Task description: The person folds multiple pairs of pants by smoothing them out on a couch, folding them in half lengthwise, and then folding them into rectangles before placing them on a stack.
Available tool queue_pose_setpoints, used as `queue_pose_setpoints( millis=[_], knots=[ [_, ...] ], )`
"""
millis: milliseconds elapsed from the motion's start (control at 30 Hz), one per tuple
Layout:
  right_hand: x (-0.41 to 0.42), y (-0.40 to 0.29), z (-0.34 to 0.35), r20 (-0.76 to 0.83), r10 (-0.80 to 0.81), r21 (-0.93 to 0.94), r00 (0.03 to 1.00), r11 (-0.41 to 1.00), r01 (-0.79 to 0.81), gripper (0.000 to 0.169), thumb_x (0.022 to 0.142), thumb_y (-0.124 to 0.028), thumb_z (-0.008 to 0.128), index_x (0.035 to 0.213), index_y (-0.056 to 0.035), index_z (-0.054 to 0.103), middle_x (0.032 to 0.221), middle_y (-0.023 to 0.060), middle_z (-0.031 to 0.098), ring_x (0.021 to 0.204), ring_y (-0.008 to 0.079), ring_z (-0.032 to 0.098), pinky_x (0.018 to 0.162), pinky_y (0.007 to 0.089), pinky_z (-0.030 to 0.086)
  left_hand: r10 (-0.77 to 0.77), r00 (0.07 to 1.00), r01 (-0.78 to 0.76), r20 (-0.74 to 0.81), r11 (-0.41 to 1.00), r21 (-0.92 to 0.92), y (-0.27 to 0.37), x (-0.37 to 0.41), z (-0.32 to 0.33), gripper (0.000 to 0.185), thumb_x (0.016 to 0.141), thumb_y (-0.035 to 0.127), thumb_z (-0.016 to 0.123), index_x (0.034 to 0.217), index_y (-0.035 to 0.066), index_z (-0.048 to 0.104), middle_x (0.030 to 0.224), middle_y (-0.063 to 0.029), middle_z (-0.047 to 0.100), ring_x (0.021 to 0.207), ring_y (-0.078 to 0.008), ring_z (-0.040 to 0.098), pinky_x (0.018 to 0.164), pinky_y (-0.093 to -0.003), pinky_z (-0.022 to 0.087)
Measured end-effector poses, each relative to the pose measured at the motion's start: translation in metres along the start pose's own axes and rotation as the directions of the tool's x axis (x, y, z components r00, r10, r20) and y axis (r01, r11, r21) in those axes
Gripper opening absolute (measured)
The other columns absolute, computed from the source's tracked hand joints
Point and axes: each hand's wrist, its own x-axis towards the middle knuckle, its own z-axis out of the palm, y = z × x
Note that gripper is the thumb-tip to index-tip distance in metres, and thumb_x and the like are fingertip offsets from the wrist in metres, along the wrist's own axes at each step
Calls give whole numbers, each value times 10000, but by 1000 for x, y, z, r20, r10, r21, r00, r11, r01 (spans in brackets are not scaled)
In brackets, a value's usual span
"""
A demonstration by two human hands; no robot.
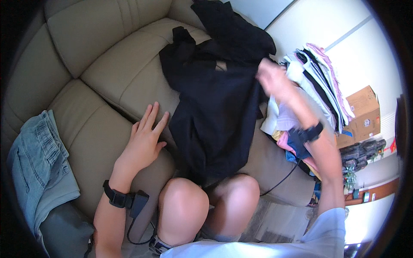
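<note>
A black garment (216,113) lies loosely spread over the sofa seat in front of my knees, its upper part bunched toward the far cushion. My left hand (145,140) is just left of it, fingers apart and holding nothing, over the leather seat. At the garment's right edge is my right hand (271,77), blurred, with its fingers curled; whether cloth is pinched in them cannot be made out. Right beside that arm rises a tall stack of folded clothes (319,87) in white, black and pink.
The beige leather sofa (138,67) curves around the left and back. Folded light-blue jeans (38,161) rest at far left above a dark grey item (64,229). A cardboard box (364,113) stands beyond the stack. A black cable (284,182) runs near my right knee.
</note>
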Motion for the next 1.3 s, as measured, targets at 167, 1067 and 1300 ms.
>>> queue_pose_setpoints(
  millis=[167, 1067, 1300],
  knots=[
    [60, -1, -184, -847, 211, 217, 488, 975, -44, 280, 1032, -226, 520, 1127, 10, 636, 1025, 123, 699, 952, 193, 648, 848, 359, 519, 27, 999, -28, -29, 999, -27, -1, -2, 4, 852, 850, 105, 732, 1573, 187, 290, 1668, -132, 103, 1535, -332, 117, 1174, -575, 274],
    [-242, -258, -74, 359, -351, 598, 865, 798, 75, 180, 948, -197, 644, 937, -40, 557, 764, 100, 596, 591, 232, 655, 485, 326, 517, 100, 989, 72, 114, 348, -935, 30, 8, -5, 658, 993, 330, 624, 1559, 203, 313, 1357, -217, 551, 1163, -259, 630, 986, -371, 505],
    [-299, -299, -49, 195, 145, 636, 970, 734, -238, 279, 808, -181, 824, 845, -16, 602, 723, 102, 646, 539, 230, 648, 475, 290, 510, 227, 957, 20, 181, 569, -822, 78, -5, 2, 688, 936, 186, 709, 1539, 195, 377, 1282, -112, 504, 1027, -131, 551, 920, -291, 481]
  ],
)
